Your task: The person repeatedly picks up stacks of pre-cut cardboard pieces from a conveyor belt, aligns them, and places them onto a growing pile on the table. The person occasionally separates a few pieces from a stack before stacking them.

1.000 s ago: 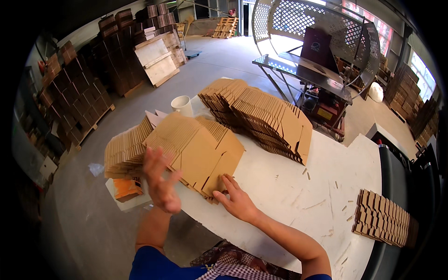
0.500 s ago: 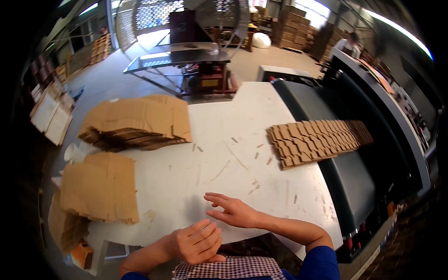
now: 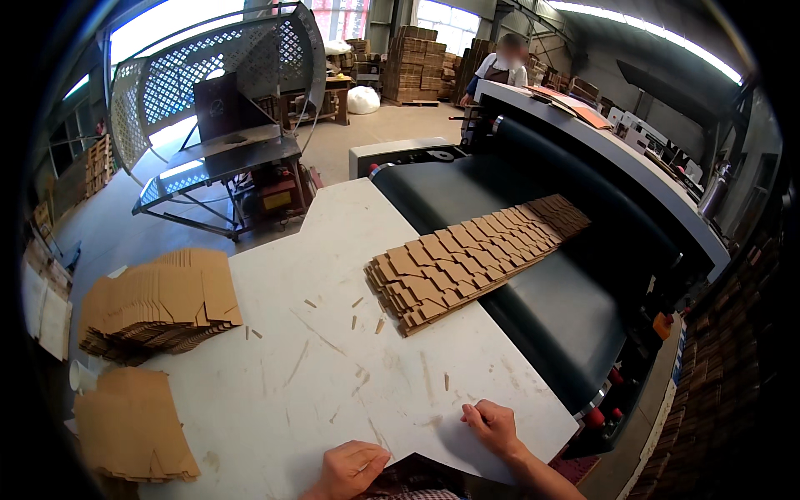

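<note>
Both my hands are over the near edge of a white table [image 3: 275,292]. My left hand [image 3: 354,467], low in the picture, is curled with its fingers pressed together and shows nothing in it. To its right, my right hand [image 3: 492,425] makes a loose fist just by the tabletop, and I see nothing in that one either. Ahead of the right hand, a row of overlapping notched cardboard pieces [image 3: 475,262] lies partly on the table and partly on a dark conveyor belt [image 3: 558,321]. Small cardboard scraps [image 3: 380,326] are scattered on the tabletop.
Two stacks of brown cardboard sheets, one farther [image 3: 167,292] and one nearer [image 3: 133,421], sit at the table's left. A metal bench [image 3: 221,158] with a mesh guard stands beyond. Behind the roller machine [image 3: 600,142] is another person [image 3: 504,73]; stacked cardboard [image 3: 417,67] rises at the back.
The view has swung to the right. My hands, close together with fingers extended before, are now farther apart and curled, the right one farther right. The cardboard row still straddles table and belt.
</note>
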Motion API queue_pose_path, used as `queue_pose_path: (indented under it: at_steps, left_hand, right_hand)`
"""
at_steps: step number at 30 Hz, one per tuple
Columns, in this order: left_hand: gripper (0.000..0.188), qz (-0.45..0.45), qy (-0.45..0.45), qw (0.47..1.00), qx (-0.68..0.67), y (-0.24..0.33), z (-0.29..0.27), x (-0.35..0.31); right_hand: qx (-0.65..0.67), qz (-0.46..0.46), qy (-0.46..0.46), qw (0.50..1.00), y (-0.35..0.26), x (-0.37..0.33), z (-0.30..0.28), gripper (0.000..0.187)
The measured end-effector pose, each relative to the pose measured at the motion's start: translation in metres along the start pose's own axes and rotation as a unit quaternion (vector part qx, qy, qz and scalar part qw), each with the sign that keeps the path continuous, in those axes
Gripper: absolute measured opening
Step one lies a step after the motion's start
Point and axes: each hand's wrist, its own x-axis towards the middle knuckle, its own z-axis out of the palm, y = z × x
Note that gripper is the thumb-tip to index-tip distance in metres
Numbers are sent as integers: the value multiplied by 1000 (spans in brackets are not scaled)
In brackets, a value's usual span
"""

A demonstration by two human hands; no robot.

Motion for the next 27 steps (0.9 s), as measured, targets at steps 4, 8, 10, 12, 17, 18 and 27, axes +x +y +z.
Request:
queue_pose_path:
  at_steps: [4,8,10,12,17,18,27]
  left_hand:
    - [9,-134,-7,989,-67,-4,2,-6]
    - [13,-206,-19,970,-126,-6,1,-7]
    - [16,-273,-21,941,-197,-5,-1,-5]
    - [19,-285,-20,931,-226,-7,-1,-6]
    - [16,-312,-20,918,-243,-5,-3,-6]
    - [16,-310,-17,917,-249,-6,-2,-6]
    - [11,-215,-28,966,-144,-8,3,-8]
  right_hand:
    - [1,9,6,1000,-1,5,4,29]
    - [-23,5,8,1000,-5,5,1,28]
    - [-34,9,11,999,-5,5,1,28]
    - [-44,7,11,999,-4,6,0,27]
    - [-68,-10,19,997,-1,8,-2,27]
    - [-65,-5,19,998,-2,8,-2,27]
    - [-24,10,28,999,-6,4,-6,27]
